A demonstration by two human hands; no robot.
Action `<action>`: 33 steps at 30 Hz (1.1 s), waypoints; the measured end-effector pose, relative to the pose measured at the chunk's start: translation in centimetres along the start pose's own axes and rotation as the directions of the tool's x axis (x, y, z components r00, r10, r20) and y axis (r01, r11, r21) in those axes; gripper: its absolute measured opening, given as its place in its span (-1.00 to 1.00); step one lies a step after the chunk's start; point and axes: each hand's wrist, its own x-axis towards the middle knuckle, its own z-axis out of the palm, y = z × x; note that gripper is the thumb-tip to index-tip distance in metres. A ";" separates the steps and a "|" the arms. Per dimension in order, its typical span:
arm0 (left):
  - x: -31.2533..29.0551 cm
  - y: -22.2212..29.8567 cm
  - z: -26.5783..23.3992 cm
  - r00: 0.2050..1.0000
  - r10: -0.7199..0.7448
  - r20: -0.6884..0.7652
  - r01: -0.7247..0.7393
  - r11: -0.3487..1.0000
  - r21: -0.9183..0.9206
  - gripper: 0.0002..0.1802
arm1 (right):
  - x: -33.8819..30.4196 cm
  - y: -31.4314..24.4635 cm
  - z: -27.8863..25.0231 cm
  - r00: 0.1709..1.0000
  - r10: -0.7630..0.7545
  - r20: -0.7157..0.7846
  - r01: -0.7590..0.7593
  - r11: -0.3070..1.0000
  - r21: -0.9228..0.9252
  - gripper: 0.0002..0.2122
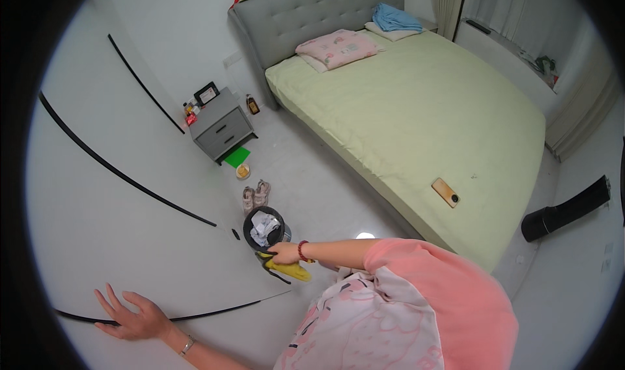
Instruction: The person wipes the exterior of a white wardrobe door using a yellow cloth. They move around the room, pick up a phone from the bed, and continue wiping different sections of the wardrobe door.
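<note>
My left hand (133,314) is raised at the lower left, its fingers spread and nothing in it, in front of the white wall with its black strips. My right hand (284,253) reaches down beside a round black bin (246,230), its fingers closed at a soft yellow thing with dark strap-like edges (293,269). I cannot tell what kind of thing it is; part of it is hidden under the hand. Crumpled white and dark pieces (265,227) fill the bin. A pair of pale shoes (255,195) stands just beyond the bin.
A bed with a pale yellow-green sheet (416,116) fills the right, a phone (446,193) on it. At its left stands a grey nightstand (224,126), a bottle (252,104) beside it. A small bowl (243,170) and a green sheet (237,156) lie on the floor.
</note>
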 end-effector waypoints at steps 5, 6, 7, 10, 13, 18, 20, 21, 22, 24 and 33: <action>-0.7 0.4 -1.5 0.995 -0.091 0.034 0.097 0.969 -0.226 -0.67 | -7.3 -1.5 -1.8 0.996 -0.091 0.016 0.092 0.993 -0.068 -0.57; -1.7 1.6 -1.9 0.992 -0.107 0.062 0.122 0.935 -0.333 -0.65 | -8.1 -1.1 -2.3 0.995 -0.073 0.065 0.080 0.991 -0.107 -0.58; -3.2 2.8 -2.1 0.988 -0.121 0.094 0.150 0.890 -0.431 -0.63 | -9.3 -2.1 -3.1 0.994 -0.064 0.092 0.075 0.989 -0.128 -0.56; -9.9 8.7 -4.1 0.679 0.102 0.727 0.589 0.515 -0.623 -0.46 | -11.9 -4.6 -5.0 0.969 -0.114 0.218 0.151 0.975 -0.163 -0.54; -16.3 13.4 -6.5 0.194 0.592 0.782 0.835 0.318 -0.448 -0.24 | -13.6 -7.0 -7.1 0.869 -0.326 0.372 0.340 0.940 0.030 -0.60; -15.4 20.0 -8.8 -0.100 0.708 0.699 0.983 0.178 -0.039 -0.42 | -15.6 -6.6 -13.1 0.880 -0.398 0.259 0.371 0.917 0.148 -0.69; -15.1 22.7 -9.0 -0.053 0.673 0.738 0.996 0.094 -0.013 -0.46 | -16.5 -5.4 -15.1 0.931 -0.350 0.105 0.349 0.937 0.033 -0.66; -14.8 24.0 -8.7 -0.028 0.655 0.755 0.999 0.051 -0.007 -0.48 | -16.6 -4.2 -15.9 0.932 -0.361 -0.025 0.358 0.931 -0.070 -0.64; -14.5 25.2 -8.7 -0.034 0.631 0.775 0.999 -0.008 0.050 -0.49 | -16.7 -3.4 -16.6 0.912 -0.383 -0.146 0.359 0.918 -0.170 -0.62; -13.9 27.6 -8.0 -0.043 0.585 0.810 0.979 -0.136 0.150 -0.52 | -17.5 -2.8 -18.2 0.840 -0.388 -0.379 0.308 0.917 -0.254 -0.60; -12.3 35.6 -5.7 -0.018 0.435 0.900 0.865 -0.445 0.232 -0.62 | -16.5 -0.2 -21.7 0.858 -0.474 -0.198 0.434 0.875 -0.217 -0.21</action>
